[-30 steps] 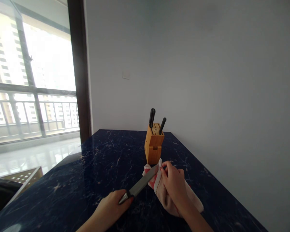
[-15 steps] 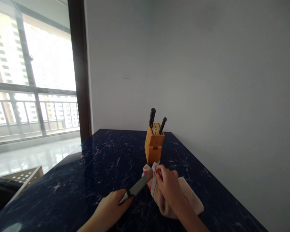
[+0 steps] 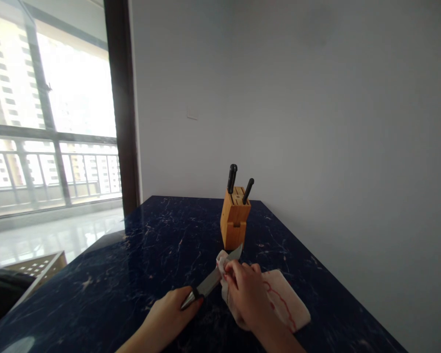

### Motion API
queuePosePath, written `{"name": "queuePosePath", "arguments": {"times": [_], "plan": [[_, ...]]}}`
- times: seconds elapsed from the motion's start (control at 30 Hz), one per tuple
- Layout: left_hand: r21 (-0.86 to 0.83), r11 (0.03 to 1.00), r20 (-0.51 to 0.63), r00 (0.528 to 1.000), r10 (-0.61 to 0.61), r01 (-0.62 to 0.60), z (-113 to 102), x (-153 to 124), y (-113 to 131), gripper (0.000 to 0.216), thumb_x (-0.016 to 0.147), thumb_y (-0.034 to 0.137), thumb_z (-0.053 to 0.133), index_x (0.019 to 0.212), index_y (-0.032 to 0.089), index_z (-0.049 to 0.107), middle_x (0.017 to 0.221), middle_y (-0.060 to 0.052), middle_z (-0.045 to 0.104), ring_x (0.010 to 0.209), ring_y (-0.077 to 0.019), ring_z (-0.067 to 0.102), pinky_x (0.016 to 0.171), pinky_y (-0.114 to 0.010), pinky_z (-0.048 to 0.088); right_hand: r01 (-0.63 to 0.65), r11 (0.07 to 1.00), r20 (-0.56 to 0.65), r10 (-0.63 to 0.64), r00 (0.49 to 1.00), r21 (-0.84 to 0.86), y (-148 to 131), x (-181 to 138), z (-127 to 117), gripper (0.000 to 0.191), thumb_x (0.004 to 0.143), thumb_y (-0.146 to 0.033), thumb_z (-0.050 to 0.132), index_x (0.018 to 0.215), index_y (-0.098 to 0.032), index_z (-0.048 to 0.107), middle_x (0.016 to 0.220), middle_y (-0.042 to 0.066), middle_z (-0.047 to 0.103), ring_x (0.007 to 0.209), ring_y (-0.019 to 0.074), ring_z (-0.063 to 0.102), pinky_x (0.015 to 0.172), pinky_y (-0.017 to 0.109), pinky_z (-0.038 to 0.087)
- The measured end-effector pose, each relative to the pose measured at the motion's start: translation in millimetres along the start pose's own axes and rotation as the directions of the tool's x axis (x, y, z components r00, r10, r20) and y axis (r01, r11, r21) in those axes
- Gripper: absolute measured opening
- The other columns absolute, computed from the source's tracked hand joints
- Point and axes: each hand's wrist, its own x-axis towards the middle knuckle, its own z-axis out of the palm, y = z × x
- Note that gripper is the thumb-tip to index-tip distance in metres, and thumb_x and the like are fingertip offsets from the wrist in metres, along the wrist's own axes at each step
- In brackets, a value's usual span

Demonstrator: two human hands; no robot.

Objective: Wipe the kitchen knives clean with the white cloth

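Note:
My left hand [image 3: 172, 309] is closed around the handle of a kitchen knife [image 3: 210, 283], whose blade points away and to the right. My right hand [image 3: 244, 289] pinches a pale cloth with red markings [image 3: 284, 299], folded over the blade's middle. The blade tip shows bare beyond the cloth. Part of the cloth lies on the dark table under and right of my right hand. Just behind the tip stands a wooden knife block [image 3: 235, 223], upright, with two black-handled knives in its slots.
The dark blue marbled tabletop [image 3: 161, 240] runs back to a grey wall [image 3: 316, 122]. A light perforated container [image 3: 44, 267] with something dark in it is at the lower left. Beyond it are a large window [image 3: 73, 98] and a pale glossy floor [image 3: 69, 230].
My right hand has slid the cloth down along the blade toward the handle, baring more of the tip. My left hand and the knife have stayed nearly in place.

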Motion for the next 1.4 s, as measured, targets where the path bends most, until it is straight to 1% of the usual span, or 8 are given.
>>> {"name": "queuePosePath", "arguments": {"times": [0.17, 0.3, 0.5, 0.67, 0.83, 1.0, 1.2, 1.4], "plan": [[0.065, 0.998, -0.029, 1.0, 0.01, -0.008, 0.4, -1.7, 5.0, 0.023, 0.082, 0.037, 0.041, 0.074, 0.024, 0.058, 0.073, 0.0, 0.066, 0.069, -0.0157, 0.061, 0.056, -0.019, 0.035, 0.109, 0.986, 0.03, -0.114, 0.993, 0.126, -18.1, -8.0, 7.3, 0.011, 0.076, -0.014, 0.05, 0.076, -0.025, 0.055, 0.08, -0.003, 0.063, 0.083, 0.0179, 0.051, 0.079, 0.03, 0.027], [0.106, 0.994, -0.035, 0.999, 0.035, -0.031, 1.6, -2.1, 6.5, 0.02, 0.082, 0.032, 0.041, 0.083, 0.025, 0.059, 0.08, -0.001, 0.068, 0.077, -0.0175, 0.063, 0.063, -0.021, 0.038, 0.143, 0.974, 0.043, -0.153, 0.987, 0.177, -34.1, -13.1, 12.7, 0.014, 0.076, -0.011, 0.05, 0.077, -0.024, 0.055, 0.078, -0.003, 0.063, 0.08, 0.0161, 0.053, 0.082, 0.032, 0.025], [0.143, 0.988, -0.041, 0.997, 0.068, -0.061, 3.7, -1.5, 4.9, 0.019, 0.081, 0.03, 0.042, 0.081, 0.024, 0.06, 0.079, -0.001, 0.068, 0.077, -0.018, 0.063, 0.062, -0.021, 0.038, 0.124, 0.979, 0.063, -0.135, 0.989, 0.162, -33.8, -12.6, 8.1, 0.012, 0.075, -0.012, 0.052, 0.073, -0.023, 0.056, 0.077, -0.002, 0.062, 0.08, 0.0171, 0.052, 0.074, 0.03, 0.027], [0.163, 0.979, -0.032, 0.992, 0.126, -0.119, 4.9, -2.8, 5.0, 0.02, 0.081, 0.029, 0.041, 0.089, 0.025, 0.059, 0.083, -0.002, 0.068, 0.079, -0.0198, 0.063, 0.064, -0.023, 0.04, 0.145, 0.968, 0.045, -0.157, 0.987, 0.206, -32.0, -13.4, 11.5, 0.017, 0.077, -0.01, 0.049, 0.078, -0.025, 0.056, 0.079, -0.004, 0.063, 0.079, 0.015, 0.053, 0.076, 0.029, 0.026], [0.141, 0.985, -0.043, 0.994, 0.101, -0.094, 5.4, 0.0, 2.6, 0.02, 0.079, 0.023, 0.04, 0.082, 0.023, 0.059, 0.08, -0.001, 0.068, 0.076, -0.0164, 0.062, 0.064, -0.02, 0.039, 0.151, 0.964, 0.08, -0.171, 0.982, 0.217, -32.2, -14.3, 13.5, 0.017, 0.076, -0.009, 0.05, 0.076, -0.024, 0.057, 0.078, -0.003, 0.064, 0.08, 0.0151, 0.054, 0.08, 0.031, 0.024], [0.146, 0.986, -0.037, 0.995, 0.087, -0.081, 5.2, 1.8, 2.3, 0.019, 0.075, 0.019, 0.041, 0.077, 0.023, 0.059, 0.075, 0.0, 0.068, 0.071, -0.0156, 0.063, 0.059, -0.02, 0.038, 0.112, 0.964, 0.052, -0.128, 0.99, 0.241, -33.6, -14.8, 15.5, 0.02, 0.078, -0.007, 0.046, 0.079, -0.023, 0.057, 0.081, -0.002, 0.064, 0.082, 0.015, 0.053, 0.081, 0.03, 0.024], [0.118, 0.993, -0.035, 0.999, 0.032, -0.028, 0.9, -1.6, 9.2, 0.02, 0.076, 0.019, 0.04, 0.08, 0.023, 0.06, 0.078, 0.0, 0.067, 0.075, -0.015, 0.062, 0.065, -0.019, 0.038, 0.092, 0.963, 0.078, -0.115, 0.99, 0.252, -34.0, -14.8, 16.6, 0.021, 0.074, -0.005, 0.048, 0.076, -0.024, 0.057, 0.078, -0.004, 0.063, 0.082, 0.0148, 0.054, 0.083, 0.031, 0.022], [0.143, 0.99, -0.005, 1.0, -0.01, 0.011, -3.0, -4.5, 15.5, 0.019, 0.077, 0.019, 0.041, 0.08, 0.024, 0.059, 0.082, 0.0, 0.067, 0.079, -0.0158, 0.062, 0.069, -0.02, 0.039, 0.096, 0.964, 0.046, -0.111, 0.993, 0.246, -34.2, -15.9, 17.3, 0.02, 0.074, -0.006, 0.049, 0.075, -0.024, 0.057, 0.078, -0.003, 0.063, 0.081, 0.0159, 0.053, 0.083, 0.032, 0.022]]}}
